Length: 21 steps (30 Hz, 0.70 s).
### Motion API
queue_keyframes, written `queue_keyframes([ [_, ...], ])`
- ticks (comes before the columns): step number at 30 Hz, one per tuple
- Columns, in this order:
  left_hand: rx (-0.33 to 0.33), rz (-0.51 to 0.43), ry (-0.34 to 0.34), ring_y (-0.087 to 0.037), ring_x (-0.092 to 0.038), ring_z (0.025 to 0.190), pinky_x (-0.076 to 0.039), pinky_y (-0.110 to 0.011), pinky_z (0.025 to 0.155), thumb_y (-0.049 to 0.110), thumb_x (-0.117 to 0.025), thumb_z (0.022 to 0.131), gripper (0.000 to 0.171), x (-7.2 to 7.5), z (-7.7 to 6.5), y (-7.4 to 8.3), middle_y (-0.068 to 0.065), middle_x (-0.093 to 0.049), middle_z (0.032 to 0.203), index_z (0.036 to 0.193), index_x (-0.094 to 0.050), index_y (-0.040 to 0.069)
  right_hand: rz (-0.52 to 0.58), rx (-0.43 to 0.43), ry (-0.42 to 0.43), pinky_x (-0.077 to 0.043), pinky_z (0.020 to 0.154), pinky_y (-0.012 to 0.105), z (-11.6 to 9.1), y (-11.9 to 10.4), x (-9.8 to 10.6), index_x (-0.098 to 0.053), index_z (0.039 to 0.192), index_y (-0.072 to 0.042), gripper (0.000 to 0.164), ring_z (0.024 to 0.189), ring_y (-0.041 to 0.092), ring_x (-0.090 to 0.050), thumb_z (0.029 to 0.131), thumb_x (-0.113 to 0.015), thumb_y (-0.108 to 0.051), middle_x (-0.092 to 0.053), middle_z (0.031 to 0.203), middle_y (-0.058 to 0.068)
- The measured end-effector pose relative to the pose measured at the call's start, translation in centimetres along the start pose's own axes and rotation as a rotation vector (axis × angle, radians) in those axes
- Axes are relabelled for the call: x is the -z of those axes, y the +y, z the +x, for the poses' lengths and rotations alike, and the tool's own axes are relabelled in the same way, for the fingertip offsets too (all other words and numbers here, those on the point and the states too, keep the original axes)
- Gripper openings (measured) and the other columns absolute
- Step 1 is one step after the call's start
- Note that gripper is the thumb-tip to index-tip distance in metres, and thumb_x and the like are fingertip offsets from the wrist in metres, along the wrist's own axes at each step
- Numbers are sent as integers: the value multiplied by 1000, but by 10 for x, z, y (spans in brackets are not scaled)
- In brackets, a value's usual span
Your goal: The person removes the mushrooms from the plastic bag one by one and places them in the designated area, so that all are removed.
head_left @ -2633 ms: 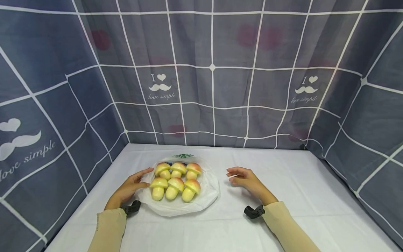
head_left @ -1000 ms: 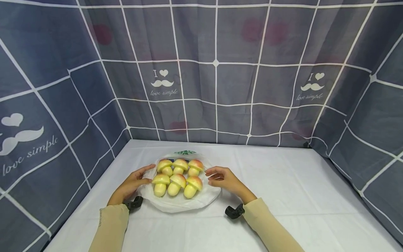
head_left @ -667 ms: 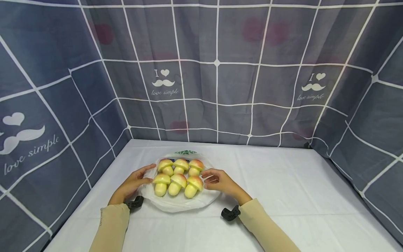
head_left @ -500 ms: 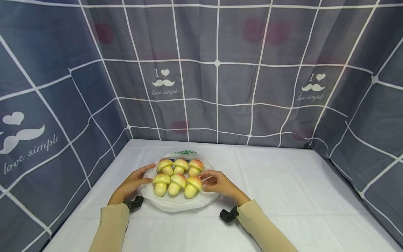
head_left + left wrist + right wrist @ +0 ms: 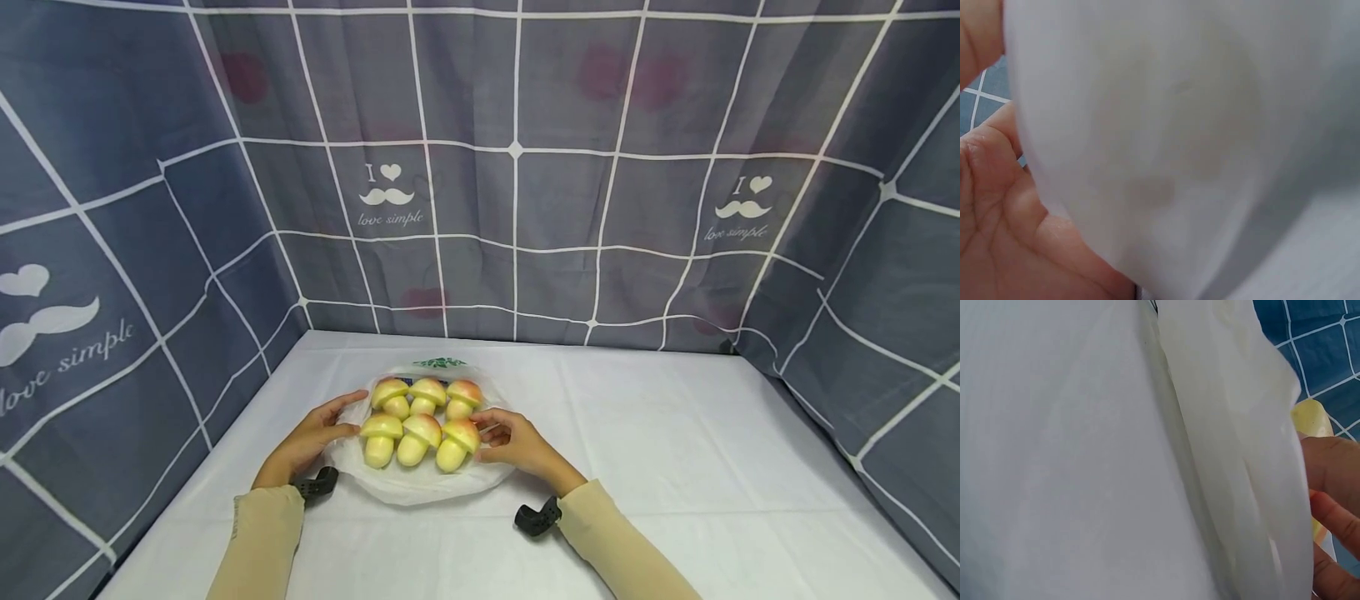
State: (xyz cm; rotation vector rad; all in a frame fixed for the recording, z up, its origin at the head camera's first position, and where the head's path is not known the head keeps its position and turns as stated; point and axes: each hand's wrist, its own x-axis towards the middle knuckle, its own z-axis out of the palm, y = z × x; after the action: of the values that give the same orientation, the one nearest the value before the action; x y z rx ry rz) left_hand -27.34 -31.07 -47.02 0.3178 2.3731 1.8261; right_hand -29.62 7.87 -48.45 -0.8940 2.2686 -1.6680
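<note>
Several mushroom-shaped pieces, yellow with reddish patches on their caps, lie in two rows on a thin white plastic bag (image 5: 412,492). My right hand (image 5: 517,442) reaches over the bag's right side and grips the cap of the front right mushroom (image 5: 452,450), fingers at its far side and thumb at its near side. In the right wrist view, a yellow cap (image 5: 1311,417) shows beside the fingers, partly hidden by the bag. My left hand (image 5: 315,435) rests at the bag's left edge, index finger and thumb extended and apart. The bag covers much of the left wrist view.
A white cloth (image 5: 675,450) covers the table. Dark grey-blue curtains (image 5: 555,200) with white grid lines stand behind and on both sides. Black wrist cameras (image 5: 538,517) sit below each hand. Green print (image 5: 440,362) marks the bag's far edge.
My right hand has moved left from the bare cloth to the front right mushroom, its fingers closing in round the cap. The left hand and the mushrooms keep their places on the bag.
</note>
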Motion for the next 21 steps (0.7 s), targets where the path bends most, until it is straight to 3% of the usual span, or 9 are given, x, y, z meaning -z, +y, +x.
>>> queue_keyframes([
  [2, 1, 10, 7, -53, -9, 162, -23, -50, 129, -4, -68, 97, 73, 0, 0, 1, -35, -24, 171, 161, -34, -14, -17, 4, 4, -57, 91, 27, 0, 2, -1, -65, 141, 8, 58, 105, 19, -68, 87, -87, -1, -71, 129, 19],
  [4, 2, 14, 12, -53, -7, 162, -10, -67, 127, -4, -68, 96, 73, 0, 1, 1, -35, -24, 171, 160, -34, -15, -38, 9, 5, -57, 91, 27, 0, 3, -2, -65, 141, 7, 59, 105, 19, -68, 87, -87, -3, -71, 127, 18],
  [12, -2, 15, 7, -52, -4, 162, -7, -67, 127, -2, -69, 98, 73, -1, 0, 1, -34, -23, 172, 161, -35, -15, -48, 39, 5, -56, 88, 26, -1, 2, -1, -65, 141, 7, 55, 103, 20, -68, 90, -85, -5, -72, 125, 18],
  [21, 11, 14, 15, -50, -3, 163, -4, -65, 128, 0, -71, 98, 73, 0, -1, 4, -32, -24, 173, 161, -36, -13, 62, 100, -6, -54, 91, 26, -1, 11, 3, -61, 142, 13, 55, 108, 8, -64, 91, -79, 2, -69, 133, 27],
])
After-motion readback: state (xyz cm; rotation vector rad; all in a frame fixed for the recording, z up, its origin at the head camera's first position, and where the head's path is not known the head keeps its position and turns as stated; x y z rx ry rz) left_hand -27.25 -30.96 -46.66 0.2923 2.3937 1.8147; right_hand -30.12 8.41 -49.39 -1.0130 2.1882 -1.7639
